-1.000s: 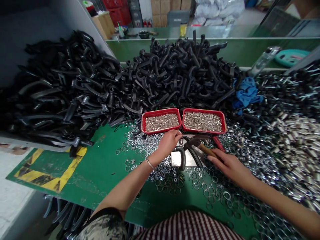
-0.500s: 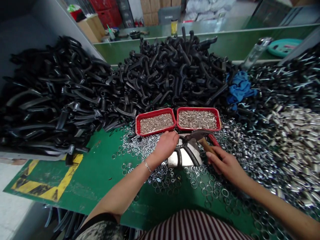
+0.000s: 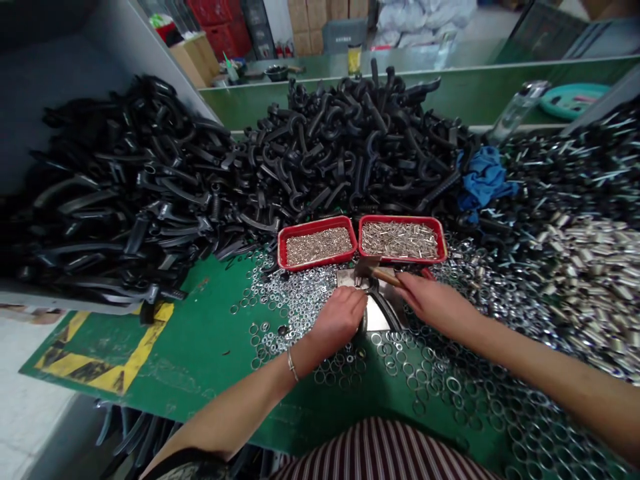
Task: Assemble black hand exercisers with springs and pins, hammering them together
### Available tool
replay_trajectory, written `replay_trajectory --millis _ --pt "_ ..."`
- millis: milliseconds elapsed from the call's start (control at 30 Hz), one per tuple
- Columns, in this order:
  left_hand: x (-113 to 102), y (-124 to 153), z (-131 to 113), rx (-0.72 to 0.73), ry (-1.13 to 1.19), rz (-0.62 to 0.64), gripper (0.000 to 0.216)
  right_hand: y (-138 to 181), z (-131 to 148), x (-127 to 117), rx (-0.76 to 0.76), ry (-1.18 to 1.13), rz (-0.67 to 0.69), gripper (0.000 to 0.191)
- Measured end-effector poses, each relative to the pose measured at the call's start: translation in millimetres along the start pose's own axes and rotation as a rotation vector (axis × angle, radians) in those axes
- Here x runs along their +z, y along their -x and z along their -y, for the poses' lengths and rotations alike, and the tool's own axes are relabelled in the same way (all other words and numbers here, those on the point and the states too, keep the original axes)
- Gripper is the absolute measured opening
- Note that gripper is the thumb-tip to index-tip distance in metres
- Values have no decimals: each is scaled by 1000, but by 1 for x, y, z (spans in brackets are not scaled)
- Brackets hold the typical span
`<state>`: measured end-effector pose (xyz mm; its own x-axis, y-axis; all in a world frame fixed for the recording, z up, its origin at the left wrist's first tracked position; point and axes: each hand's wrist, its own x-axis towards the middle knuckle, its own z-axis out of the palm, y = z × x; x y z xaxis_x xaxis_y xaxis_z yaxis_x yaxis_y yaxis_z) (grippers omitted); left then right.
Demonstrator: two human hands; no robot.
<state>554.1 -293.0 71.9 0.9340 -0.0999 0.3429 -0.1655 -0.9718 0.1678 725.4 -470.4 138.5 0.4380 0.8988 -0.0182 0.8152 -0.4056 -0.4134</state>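
Observation:
My right hand (image 3: 425,297) is closed round the wooden handle of a hammer (image 3: 387,276). The hammer's dark head is over the upper part of a bright metal plate (image 3: 375,319). On that plate lies a black curved handle-like part (image 3: 385,309). My left hand (image 3: 343,312) is at the plate's left side, fingers curled down onto the black part, whose near end they partly hide. Just beyond my hands are two red trays: the left tray (image 3: 281,253) holds small metal pieces, the right tray (image 3: 442,247) metal pins.
Black curved parts (image 3: 320,147) are heaped behind the trays and at the left. Loose rings and nuts (image 3: 310,293) surround the plate on the green table (image 3: 200,347). Metal sleeves (image 3: 595,287), a blue cloth (image 3: 484,177) and a glass bottle (image 3: 520,110) are at the right.
The hammer has swung left and its head is now over the plate's upper part. My left hand has come down nearer to me, onto the black part.

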Motion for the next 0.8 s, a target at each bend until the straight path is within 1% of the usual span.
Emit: replay_trajectory --millis 33,67,133,200,267,333,400,467,533,567,633,667,700,733,800 --pt "3 1 0 -4 -7 6 26 -4 -1 2 -11 -4 52 32" --pt "5 2 1 -8 -8 7 26 -6 -2 3 -18 -29 64 33" --pt "7 0 3 -12 -2 1 26 -10 -3 5 -24 -85 12 35" --pt "7 -2 3 -14 12 -2 25 -11 -3 4 -6 -51 -28 36" --pt "3 -4 0 -34 28 -10 24 -9 -4 3 8 18 21 34" --pt "-3 -4 -6 -110 29 -38 23 -2 -5 3 -5 -3 76 34" --pt "-9 -1 -17 -249 -7 -49 28 12 -8 4 -28 -85 50 36" --pt "-10 1 -29 -390 -71 -6 40 27 -12 9 -24 -124 7 39" --pt "-7 1 -39 -469 -132 52 43 39 -17 13 6 -146 33 42" --pt "-4 -1 -43 -485 -155 68 39 42 -21 15 27 -182 76 42" --pt "0 -4 -44 -472 -175 72 25 43 -27 15 82 -316 164 43" --pt "0 -4 -42 -454 -172 62 18 43 -31 14 117 -387 176 43" --pt "-3 -2 -38 -438 -163 53 14 44 -35 13 162 -439 159 43" --pt "-10 3 -31 -429 -152 44 14 46 -41 12 219 -455 115 43" --pt "-31 25 -13 -450 -140 28 17 58 -56 12 327 -374 -33 47"
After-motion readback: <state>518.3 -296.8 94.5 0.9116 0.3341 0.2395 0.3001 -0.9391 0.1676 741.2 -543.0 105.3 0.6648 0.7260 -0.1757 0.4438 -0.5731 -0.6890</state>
